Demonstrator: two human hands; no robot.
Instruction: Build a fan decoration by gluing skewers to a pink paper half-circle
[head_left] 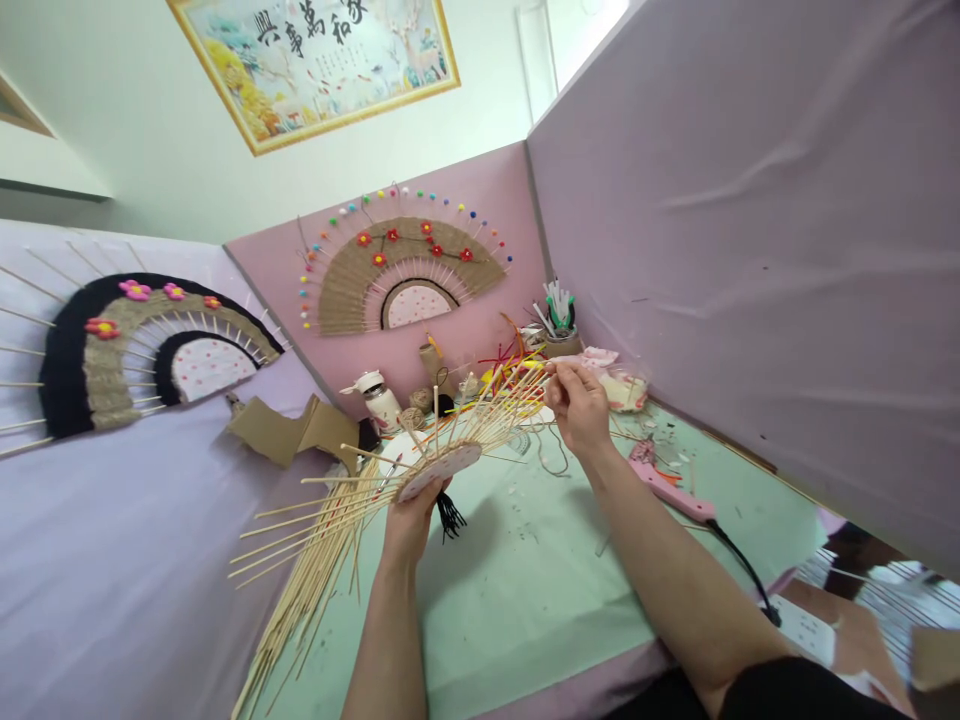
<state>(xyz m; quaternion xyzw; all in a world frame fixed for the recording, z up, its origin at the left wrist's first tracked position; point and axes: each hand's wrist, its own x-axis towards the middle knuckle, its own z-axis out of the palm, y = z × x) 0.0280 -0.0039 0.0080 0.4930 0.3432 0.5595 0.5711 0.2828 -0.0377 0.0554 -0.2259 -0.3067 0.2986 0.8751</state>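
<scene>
My left hand (411, 525) grips the base of an unfinished fan from below, its fingers partly hidden behind the base. The fan has a half-round base covered in white, dotted cloth (442, 470) with a brown edge. Thin wooden sticks (300, 520) spread out from it to the left and right. A black tassel (451, 515) hangs beneath the base. At the tips of the right-hand sticks, my right hand (579, 405) is closed in a pinch; what lies between its fingers is too small to make out. Below that hand, a brown string (555, 465) loops over the table.
Loose sticks (307, 590) lie along the table's left side. A pink glue gun (671, 490) with a black cord rests at right. Behind stand a white bottle (379, 400), twine balls (414, 418) and a pot of tools (561, 340). Finished fans (409, 265) hang on the partitions.
</scene>
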